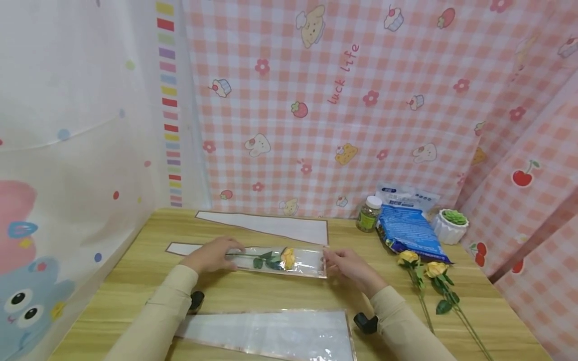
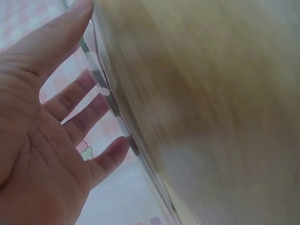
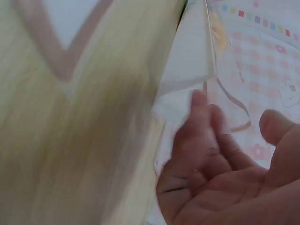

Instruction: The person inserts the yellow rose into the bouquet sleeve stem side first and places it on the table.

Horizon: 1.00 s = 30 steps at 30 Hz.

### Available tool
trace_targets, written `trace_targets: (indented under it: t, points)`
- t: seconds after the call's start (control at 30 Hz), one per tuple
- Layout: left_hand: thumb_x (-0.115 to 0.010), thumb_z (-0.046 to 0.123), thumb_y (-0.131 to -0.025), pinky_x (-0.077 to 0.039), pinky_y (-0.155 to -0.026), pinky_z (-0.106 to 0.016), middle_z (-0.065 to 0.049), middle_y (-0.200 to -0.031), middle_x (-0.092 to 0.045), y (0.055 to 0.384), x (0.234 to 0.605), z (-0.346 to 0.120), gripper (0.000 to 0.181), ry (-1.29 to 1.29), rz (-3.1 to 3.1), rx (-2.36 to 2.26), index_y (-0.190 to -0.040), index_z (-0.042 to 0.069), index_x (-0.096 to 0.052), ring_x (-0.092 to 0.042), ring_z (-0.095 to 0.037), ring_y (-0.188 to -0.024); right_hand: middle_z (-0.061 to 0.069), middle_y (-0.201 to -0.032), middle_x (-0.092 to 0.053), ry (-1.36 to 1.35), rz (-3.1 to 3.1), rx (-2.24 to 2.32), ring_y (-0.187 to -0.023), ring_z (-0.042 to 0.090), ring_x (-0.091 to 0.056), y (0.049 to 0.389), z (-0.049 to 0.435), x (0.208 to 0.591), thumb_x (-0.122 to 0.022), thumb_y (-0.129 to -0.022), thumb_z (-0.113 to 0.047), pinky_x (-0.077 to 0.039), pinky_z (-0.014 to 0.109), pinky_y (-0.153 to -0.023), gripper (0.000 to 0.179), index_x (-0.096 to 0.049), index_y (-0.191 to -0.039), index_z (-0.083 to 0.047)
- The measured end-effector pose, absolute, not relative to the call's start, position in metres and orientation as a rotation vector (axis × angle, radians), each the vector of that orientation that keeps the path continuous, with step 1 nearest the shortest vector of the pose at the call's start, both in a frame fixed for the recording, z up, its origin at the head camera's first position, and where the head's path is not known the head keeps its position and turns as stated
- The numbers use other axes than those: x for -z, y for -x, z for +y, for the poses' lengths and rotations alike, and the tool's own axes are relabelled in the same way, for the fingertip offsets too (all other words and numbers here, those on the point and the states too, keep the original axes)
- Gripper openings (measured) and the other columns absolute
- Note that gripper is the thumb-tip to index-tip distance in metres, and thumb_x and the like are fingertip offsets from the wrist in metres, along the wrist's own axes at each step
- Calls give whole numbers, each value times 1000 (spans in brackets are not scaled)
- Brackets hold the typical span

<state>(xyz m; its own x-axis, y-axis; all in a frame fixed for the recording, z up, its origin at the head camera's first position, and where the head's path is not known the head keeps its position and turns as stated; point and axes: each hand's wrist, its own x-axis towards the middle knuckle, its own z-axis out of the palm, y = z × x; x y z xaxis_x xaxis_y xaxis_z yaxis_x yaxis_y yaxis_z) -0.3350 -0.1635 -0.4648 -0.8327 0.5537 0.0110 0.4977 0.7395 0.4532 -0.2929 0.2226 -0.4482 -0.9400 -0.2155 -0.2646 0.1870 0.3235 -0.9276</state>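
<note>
A clear flower sleeve (image 1: 307, 259) with a yellow artificial rose (image 1: 287, 258) inside lies across the middle of the wooden table. At the sleeve's narrow left end is my left hand (image 1: 214, 254), its fingers spread and fingertips touching the plastic around the stem (image 1: 246, 254). In the left wrist view, the thumb and fingers (image 2: 110, 157) stand apart along the sleeve's edge. My right hand (image 1: 354, 268) is at the wide right end. In the right wrist view its fingers (image 3: 201, 126) bend loosely beside the sleeve's corner, the thumb held away from them.
A flat sleeve (image 1: 280, 331) lies in front, another white one (image 1: 271, 224) behind. Two yellow roses (image 1: 435, 269) lie at the right. Behind them are a blue bag (image 1: 408, 228), a lidded jar (image 1: 368, 215) and a potted succulent (image 1: 451, 228).
</note>
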Motion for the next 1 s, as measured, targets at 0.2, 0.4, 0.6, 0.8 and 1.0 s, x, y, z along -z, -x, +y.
trace_targets:
  t: [0.2, 0.4, 0.6, 0.8, 1.0]
  points:
    - [-80, 23, -88, -42, -106, -55, -15, -140, -57, 335, 463, -164, 49, -815, 2803, -675, -133, 10, -65, -51, -39, -130, 4, -85, -70, 7, 2356, 1630, -62, 11, -55, 297, 222, 449, -58, -104, -19, -42, 24, -57, 30, -70, -109, 8]
    - [-79, 19, -89, -41, -107, -57, -19, -140, -56, 334, 459, -170, 49, -778, 2822, -680, -134, 6, -63, -50, -41, -130, 4, -79, -66, -28, 2372, 1625, -61, 13, -60, 297, 228, 453, -57, -103, -15, -45, 26, -56, 26, -69, -104, 8]
    - [-79, 20, -90, -43, -104, -57, -18, -138, -57, 334, 459, -172, 46, -786, 2830, -660, -132, 7, -65, -53, -40, -127, 0, -65, -51, -13, 2360, 1628, -62, 15, -58, 296, 230, 458, -56, -103, -12, -46, 26, -56, 24, -67, -92, 7]
    - [-78, 18, -90, -43, -105, -56, -19, -140, -56, 335, 460, -172, 47, -790, 2819, -654, -133, 6, -63, -52, -40, -129, 1, -66, -53, -6, 2394, 1600, -63, 15, -56, 295, 230, 457, -55, -104, -15, -48, 28, -57, 24, -67, -92, 2]
    - [-77, 17, -91, -42, -106, -55, -18, -140, -56, 336, 458, -169, 48, -787, 2810, -668, -135, 7, -62, -51, -40, -130, 2, -72, -58, -3, 2355, 1639, -62, 12, -50, 293, 232, 452, -54, -105, -18, -43, 26, -57, 27, -66, -104, 7]
